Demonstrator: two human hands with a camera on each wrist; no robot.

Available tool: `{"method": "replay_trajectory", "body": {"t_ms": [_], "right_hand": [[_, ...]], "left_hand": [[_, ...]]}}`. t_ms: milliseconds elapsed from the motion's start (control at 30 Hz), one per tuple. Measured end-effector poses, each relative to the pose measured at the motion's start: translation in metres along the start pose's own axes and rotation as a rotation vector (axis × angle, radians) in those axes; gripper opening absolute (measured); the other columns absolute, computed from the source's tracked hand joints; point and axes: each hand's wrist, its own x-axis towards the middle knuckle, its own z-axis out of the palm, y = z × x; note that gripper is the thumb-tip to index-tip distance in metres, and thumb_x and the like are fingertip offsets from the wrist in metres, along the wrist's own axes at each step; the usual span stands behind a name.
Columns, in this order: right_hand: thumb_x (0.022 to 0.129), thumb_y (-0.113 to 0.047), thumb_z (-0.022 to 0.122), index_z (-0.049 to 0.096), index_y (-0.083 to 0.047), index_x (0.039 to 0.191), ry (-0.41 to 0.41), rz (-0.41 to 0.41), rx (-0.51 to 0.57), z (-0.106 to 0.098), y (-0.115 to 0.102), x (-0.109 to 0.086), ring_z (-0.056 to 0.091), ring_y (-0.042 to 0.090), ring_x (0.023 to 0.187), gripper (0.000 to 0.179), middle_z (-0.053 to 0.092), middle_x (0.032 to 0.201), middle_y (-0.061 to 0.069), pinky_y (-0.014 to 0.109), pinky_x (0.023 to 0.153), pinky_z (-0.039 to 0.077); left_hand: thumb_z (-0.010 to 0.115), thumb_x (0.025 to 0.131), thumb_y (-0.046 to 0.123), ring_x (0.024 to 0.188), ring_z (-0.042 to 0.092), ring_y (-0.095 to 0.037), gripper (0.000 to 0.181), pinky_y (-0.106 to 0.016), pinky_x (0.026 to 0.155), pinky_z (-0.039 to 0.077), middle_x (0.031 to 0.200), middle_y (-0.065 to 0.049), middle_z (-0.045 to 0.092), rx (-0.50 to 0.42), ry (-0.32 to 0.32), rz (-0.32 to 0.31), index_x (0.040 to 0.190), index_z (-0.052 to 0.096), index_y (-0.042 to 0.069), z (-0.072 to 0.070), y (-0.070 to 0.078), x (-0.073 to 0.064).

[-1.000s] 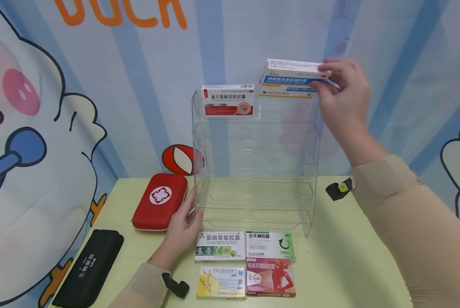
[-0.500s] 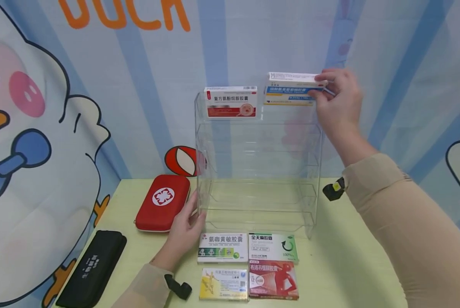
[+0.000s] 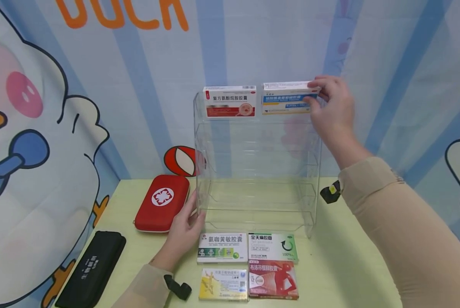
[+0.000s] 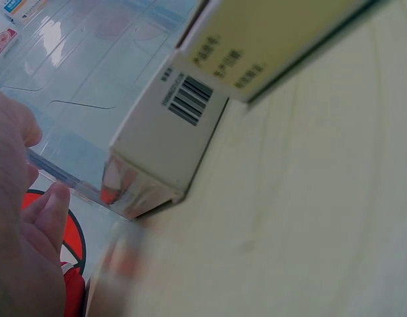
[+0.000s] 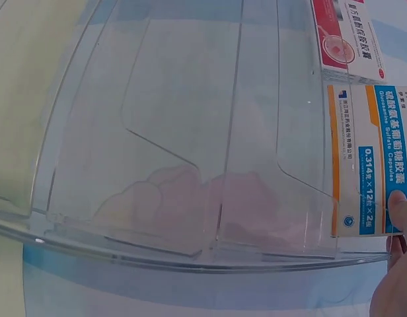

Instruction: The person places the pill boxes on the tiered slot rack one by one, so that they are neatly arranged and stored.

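A clear tiered acrylic rack [image 3: 257, 171] stands on the pale table. My right hand [image 3: 334, 105] pinches the right end of a white, blue and yellow medicine box [image 3: 284, 99] at the top tier. In the right wrist view that medicine box [image 5: 365, 158] sits behind the clear front, with the thumb on its face. Beside it in the same tier is a white and red medicine box [image 3: 230, 102]. My left hand [image 3: 181, 229] holds the lower left side of the rack; in the left wrist view its fingers [image 4: 51, 211] lie on either side of the clear edge.
In front of the rack lie a green and white box [image 3: 222, 248], a white box with a green arrow [image 3: 272, 247], a yellow and white box [image 3: 223, 284] and a red box [image 3: 273, 280]. A red first-aid case [image 3: 162, 203] and a black case [image 3: 91, 269] lie left.
My right hand has lowered the blue and yellow medicine box, with a slight move left, into the top tier beside the red and white one. The left hand stays at the rack's side.
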Motion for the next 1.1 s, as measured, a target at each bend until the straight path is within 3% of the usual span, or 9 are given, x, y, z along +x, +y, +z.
{"method": "replay_trajectory", "body": {"t_ms": [300,533,667,833,1100], "right_hand": [[0.104,-0.008,0.073,0.071,-0.003,0.138,-0.02,-0.033,-0.114,0.001,0.011,-0.004,0.062,0.026,0.145,0.034,0.061,0.156,0.01,0.034,0.126,0.051],[0.106,-0.014,0.072,0.071,-0.007,0.141,0.021,-0.087,-0.121,0.004,0.016,-0.009,0.056,0.027,0.152,0.036,0.061,0.16,0.007,0.041,0.133,0.043],[0.105,-0.014,0.073,0.072,-0.005,0.141,0.095,-0.136,-0.039,0.006,0.023,-0.019,0.052,0.027,0.156,0.037,0.061,0.161,0.011,0.038,0.136,0.037],[0.103,-0.008,0.073,0.072,0.003,0.135,0.184,-0.216,0.081,0.008,0.036,-0.042,0.055,0.029,0.151,0.034,0.063,0.155,0.018,0.037,0.131,0.046],[0.102,0.0,0.072,0.071,0.007,0.132,0.219,-0.227,0.161,0.004,0.06,-0.079,0.063,0.021,0.132,0.031,0.069,0.139,0.022,0.015,0.112,0.055]], "left_hand": [[0.068,0.108,0.013,0.166,0.041,-0.03,0.087,-0.045,0.122,0.049,0.179,0.006,0.04,-0.01,-0.002,0.009,0.173,0.023,0.048,0.0,0.002,-0.001],[0.068,0.107,0.011,0.165,0.042,-0.033,0.086,-0.046,0.122,0.049,0.179,0.0,0.039,-0.003,0.005,0.015,0.176,0.024,0.038,0.0,0.003,-0.002],[0.068,0.107,0.01,0.165,0.042,-0.033,0.086,-0.046,0.122,0.049,0.179,-0.001,0.039,-0.004,0.004,0.016,0.176,0.024,0.038,0.001,0.003,-0.001],[0.068,0.107,0.01,0.165,0.043,-0.033,0.087,-0.047,0.121,0.05,0.18,-0.002,0.039,-0.002,0.004,0.02,0.176,0.023,0.041,0.001,0.003,-0.001],[0.069,0.108,0.013,0.165,0.043,-0.033,0.086,-0.046,0.121,0.05,0.179,0.001,0.04,-0.003,0.005,0.014,0.176,0.024,0.041,0.001,0.002,-0.002]]}}
